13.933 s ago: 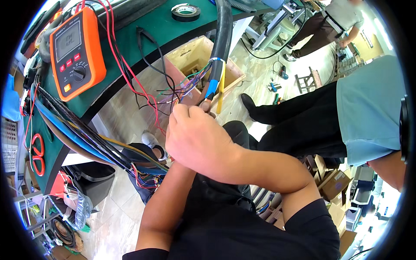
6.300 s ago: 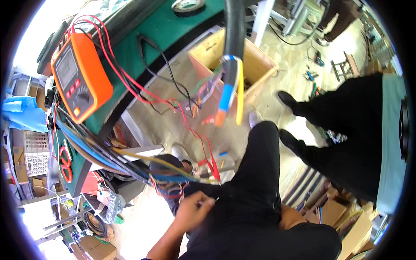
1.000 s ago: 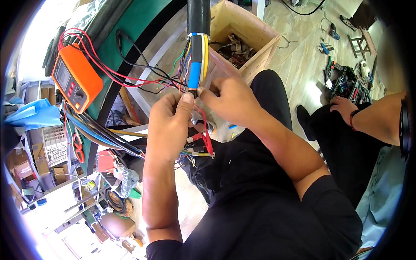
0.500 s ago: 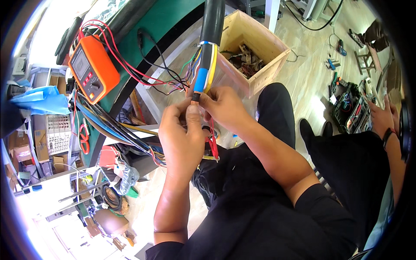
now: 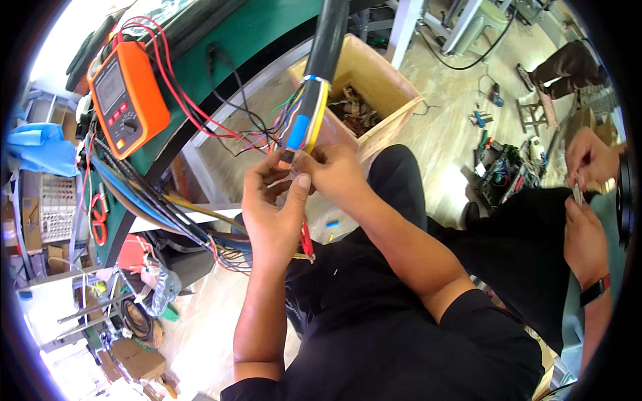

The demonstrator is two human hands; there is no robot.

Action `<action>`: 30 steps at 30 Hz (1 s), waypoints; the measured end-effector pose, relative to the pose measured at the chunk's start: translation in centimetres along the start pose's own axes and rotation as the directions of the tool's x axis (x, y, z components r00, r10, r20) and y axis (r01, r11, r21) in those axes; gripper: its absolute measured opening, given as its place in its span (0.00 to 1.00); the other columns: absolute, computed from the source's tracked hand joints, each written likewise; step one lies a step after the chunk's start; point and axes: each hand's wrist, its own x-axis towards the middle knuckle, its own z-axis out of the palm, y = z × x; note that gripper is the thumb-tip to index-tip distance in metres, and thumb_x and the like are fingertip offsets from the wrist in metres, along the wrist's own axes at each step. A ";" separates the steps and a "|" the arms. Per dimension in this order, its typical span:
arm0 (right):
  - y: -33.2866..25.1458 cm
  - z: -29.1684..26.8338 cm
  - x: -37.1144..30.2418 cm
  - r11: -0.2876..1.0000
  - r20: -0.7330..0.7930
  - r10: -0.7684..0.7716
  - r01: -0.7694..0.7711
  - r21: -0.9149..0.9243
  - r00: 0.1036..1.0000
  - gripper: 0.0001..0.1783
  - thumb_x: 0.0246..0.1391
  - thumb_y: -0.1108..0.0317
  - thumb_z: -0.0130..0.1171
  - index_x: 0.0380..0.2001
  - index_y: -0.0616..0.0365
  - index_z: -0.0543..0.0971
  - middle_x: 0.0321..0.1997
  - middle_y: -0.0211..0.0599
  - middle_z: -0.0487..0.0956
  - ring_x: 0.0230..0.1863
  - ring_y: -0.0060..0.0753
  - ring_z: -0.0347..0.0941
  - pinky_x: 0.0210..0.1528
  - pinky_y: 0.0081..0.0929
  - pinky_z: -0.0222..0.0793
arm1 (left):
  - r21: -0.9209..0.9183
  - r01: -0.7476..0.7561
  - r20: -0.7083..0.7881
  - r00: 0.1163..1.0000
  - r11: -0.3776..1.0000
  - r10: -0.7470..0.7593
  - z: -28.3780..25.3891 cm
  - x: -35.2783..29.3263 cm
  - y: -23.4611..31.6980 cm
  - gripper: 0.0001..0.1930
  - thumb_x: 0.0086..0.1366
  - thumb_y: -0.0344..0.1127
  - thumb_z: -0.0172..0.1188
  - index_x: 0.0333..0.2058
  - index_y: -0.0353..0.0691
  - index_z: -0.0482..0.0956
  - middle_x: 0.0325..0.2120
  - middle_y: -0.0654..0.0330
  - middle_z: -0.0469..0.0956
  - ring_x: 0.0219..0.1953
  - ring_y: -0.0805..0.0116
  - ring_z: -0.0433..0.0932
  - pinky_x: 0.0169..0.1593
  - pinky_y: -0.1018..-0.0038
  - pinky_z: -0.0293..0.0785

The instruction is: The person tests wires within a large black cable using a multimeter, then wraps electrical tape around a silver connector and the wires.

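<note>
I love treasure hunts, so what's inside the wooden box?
Inside the wooden box lies a pile of brown scraps. The thick black cable hides some of the inside, and anything under the scraps can't be seen.

The person wears a plain black shirt (image 5: 401,354), widest around 5 o'clock. Its sleeves are short: the left sleeve (image 5: 253,389) shows at 7 o'clock, the right sleeve (image 5: 491,331), larger and lightly creased, at 4 o'clock. The trousers (image 5: 398,180) are black too, rounded over the knee at 2 o'clock. A small pale mark (image 5: 336,272) dots the dark cloth near 6 o'clock.
</note>
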 end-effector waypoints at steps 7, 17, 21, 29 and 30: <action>0.6 -0.2 0.0 0.989 -0.063 -0.042 0.033 -0.143 0.997 0.25 0.55 0.50 0.58 0.19 0.62 0.80 0.12 0.39 0.76 0.17 0.34 0.76 0.23 0.33 0.69 | 0.085 -0.129 -0.086 0.987 0.988 0.136 0.7 1.0 -1.0 0.11 0.62 0.24 0.60 0.44 0.30 0.73 0.35 0.62 0.75 0.38 0.76 0.74 0.45 0.79 0.70; -1.2 -1.4 -1.2 0.993 -0.012 0.028 -0.029 -0.111 1.000 0.21 0.57 0.55 0.59 0.21 0.65 0.79 0.16 0.37 0.78 0.19 0.26 0.77 0.22 0.24 0.69 | 0.075 -0.178 -0.105 0.977 0.981 0.185 1.4 0.9 -1.3 0.09 0.63 0.26 0.60 0.41 0.30 0.74 0.32 0.62 0.75 0.35 0.77 0.73 0.41 0.81 0.69; -0.6 -1.2 -1.0 0.995 -0.048 0.012 -0.017 -0.103 0.999 0.20 0.57 0.56 0.59 0.24 0.66 0.79 0.18 0.37 0.78 0.19 0.26 0.77 0.23 0.24 0.70 | 0.127 -0.183 -0.113 0.974 0.975 0.198 1.2 1.1 -1.4 0.11 0.61 0.27 0.62 0.42 0.30 0.75 0.29 0.62 0.75 0.30 0.78 0.72 0.38 0.79 0.70; 2.1 -0.7 0.0 0.997 -0.040 -0.081 0.081 -0.005 0.996 0.25 0.55 0.53 0.58 0.21 0.69 0.79 0.16 0.43 0.78 0.19 0.32 0.77 0.25 0.30 0.71 | 0.292 -0.184 -0.139 0.963 0.939 0.232 1.2 1.1 -0.3 0.10 0.59 0.28 0.64 0.39 0.31 0.76 0.27 0.62 0.77 0.30 0.77 0.74 0.37 0.79 0.71; 1.6 -0.7 -0.4 0.999 -0.031 -0.047 0.047 0.017 0.998 0.26 0.55 0.53 0.57 0.21 0.69 0.79 0.16 0.43 0.78 0.19 0.31 0.77 0.25 0.28 0.71 | 0.266 -0.180 -0.140 0.965 0.947 0.223 1.1 1.0 -0.5 0.11 0.59 0.28 0.64 0.39 0.31 0.76 0.27 0.62 0.77 0.30 0.77 0.74 0.37 0.79 0.72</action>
